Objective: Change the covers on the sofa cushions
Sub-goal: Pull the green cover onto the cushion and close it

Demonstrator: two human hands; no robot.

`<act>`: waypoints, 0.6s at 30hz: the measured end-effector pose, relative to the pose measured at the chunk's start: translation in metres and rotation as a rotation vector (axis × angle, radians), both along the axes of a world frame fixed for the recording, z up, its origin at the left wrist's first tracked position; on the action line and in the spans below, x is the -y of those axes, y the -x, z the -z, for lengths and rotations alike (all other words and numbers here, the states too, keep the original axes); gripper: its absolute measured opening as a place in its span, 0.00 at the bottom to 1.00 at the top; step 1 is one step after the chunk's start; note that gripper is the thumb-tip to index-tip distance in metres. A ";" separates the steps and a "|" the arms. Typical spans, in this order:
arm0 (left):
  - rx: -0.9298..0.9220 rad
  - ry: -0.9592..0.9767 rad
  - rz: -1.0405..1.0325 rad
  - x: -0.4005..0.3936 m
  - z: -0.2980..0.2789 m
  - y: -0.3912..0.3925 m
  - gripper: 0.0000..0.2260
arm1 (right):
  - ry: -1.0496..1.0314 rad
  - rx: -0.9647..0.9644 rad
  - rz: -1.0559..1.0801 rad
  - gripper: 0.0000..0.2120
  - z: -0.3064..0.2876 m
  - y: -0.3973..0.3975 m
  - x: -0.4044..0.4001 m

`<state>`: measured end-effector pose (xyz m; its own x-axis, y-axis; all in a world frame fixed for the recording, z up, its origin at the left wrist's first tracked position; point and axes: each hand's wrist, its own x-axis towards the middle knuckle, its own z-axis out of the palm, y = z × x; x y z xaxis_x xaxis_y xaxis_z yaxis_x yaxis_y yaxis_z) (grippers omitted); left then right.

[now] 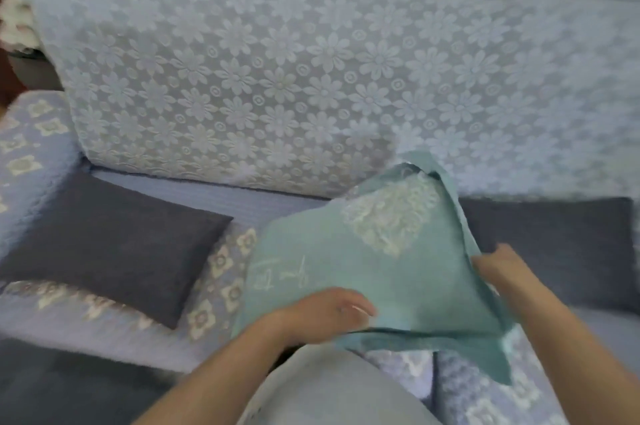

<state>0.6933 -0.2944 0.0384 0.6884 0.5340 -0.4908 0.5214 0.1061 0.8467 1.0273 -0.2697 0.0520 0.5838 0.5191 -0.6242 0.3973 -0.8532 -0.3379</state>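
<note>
A: Where was the teal cushion?

B: At the front of the sofa seat, right of middle, tipped up against the person's knee. Its cover gaped along the right edge, with a loose flap hanging down at the lower right.

A: And the hands?

B: The left hand lay on the near edge, fingers curled over the cloth. The right hand held the open right edge, fingertips tucked into the fabric.

A: Anything else on the sofa?

B: A grey cushion lay flat at the left, well apart. A second grey one lay just behind the right hand. A lace throw covered the backrest.
</note>
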 end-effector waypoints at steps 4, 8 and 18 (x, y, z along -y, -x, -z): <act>-0.408 0.036 -0.363 -0.012 0.064 0.038 0.07 | 0.241 0.109 -0.196 0.25 0.049 -0.038 0.049; -0.658 0.108 -0.579 -0.036 0.161 0.078 0.19 | 0.191 0.108 -0.250 0.30 0.126 -0.044 0.042; -0.592 0.008 -1.131 -0.109 0.264 0.079 0.30 | 0.079 0.243 0.121 0.37 0.256 -0.041 -0.027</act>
<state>0.6145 -0.1853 -0.2256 -0.4703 0.6725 -0.5715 0.4334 0.7401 0.5142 1.0687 -0.2431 -0.2036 0.7764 0.3916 -0.4938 0.3519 -0.9194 -0.1757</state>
